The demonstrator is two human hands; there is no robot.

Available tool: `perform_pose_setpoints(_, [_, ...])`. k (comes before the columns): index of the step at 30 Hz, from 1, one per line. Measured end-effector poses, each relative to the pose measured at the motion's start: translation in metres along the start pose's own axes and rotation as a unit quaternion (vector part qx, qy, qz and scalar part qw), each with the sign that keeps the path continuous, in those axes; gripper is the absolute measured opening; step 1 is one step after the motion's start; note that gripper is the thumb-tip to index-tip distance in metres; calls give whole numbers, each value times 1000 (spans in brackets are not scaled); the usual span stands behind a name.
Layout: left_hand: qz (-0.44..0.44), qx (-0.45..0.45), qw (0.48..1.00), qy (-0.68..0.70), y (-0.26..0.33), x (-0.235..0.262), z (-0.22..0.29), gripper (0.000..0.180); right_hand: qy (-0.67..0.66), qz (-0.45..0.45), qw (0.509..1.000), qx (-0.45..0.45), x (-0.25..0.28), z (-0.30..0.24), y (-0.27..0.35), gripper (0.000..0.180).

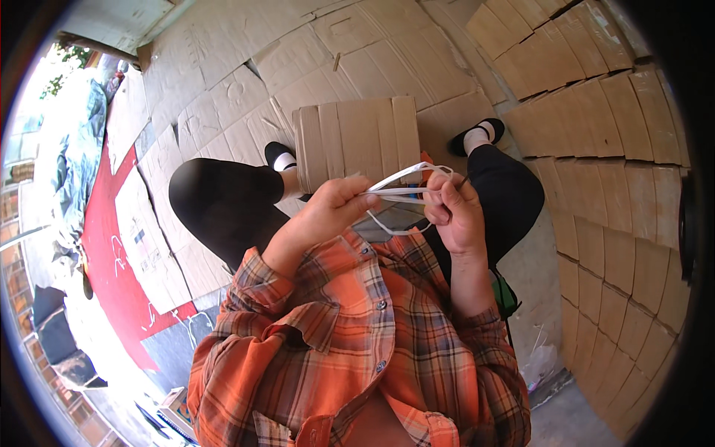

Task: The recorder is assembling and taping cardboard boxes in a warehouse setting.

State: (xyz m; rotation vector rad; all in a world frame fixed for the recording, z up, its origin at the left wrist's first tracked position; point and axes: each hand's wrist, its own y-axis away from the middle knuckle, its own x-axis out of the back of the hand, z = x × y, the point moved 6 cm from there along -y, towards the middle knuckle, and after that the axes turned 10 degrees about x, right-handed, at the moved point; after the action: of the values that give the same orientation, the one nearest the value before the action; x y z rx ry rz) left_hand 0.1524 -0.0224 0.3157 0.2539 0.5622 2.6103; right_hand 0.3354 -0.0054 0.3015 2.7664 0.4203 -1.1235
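Note:
A white cord (402,179), thin and looped, stretches between my two hands above my lap. My left hand (335,207) pinches one end of the loops between thumb and fingers. At the other end my right hand (456,208) has its fingers curled round the strands. Just beyond the hands, between my feet, lies a cardboard piece or box (361,138) with creases across its top. Something small, orange and blue, shows partly behind the cord near my right hand; its kind is hidden.
Flattened cardboard sheets (223,97) cover the floor ahead. Tall stacks of brown cartons (596,127) stand along the right side. A red sheet (112,253) with scraps of white cord lies at the left. A clear plastic bag (542,363) sits at lower right.

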Motion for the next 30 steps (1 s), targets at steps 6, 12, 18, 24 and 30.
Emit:
perform_pose_setpoints(6, [-43,-2,952,302,14,32,-29,23,-48,71,996,7,17,0,-6,21])
perform_pose_setpoints(12, [39,-147,903,402,9,36,-24,27,-59,114,992,-20,11,27,-9,23])
perform_pose_setpoints(18, [128,-153,841,502,0,45,-41,22,-50,78,992,-89,-5,46,0,23])
perform_pose_setpoints(24, [114,-186,777,591,-2,52,-39,24,3,57,987,-153,-6,63,7,19])
perform_pose_setpoints(30, [177,-209,767,580,20,72,-24,25,125,59,978,-157,-7,65,6,18])
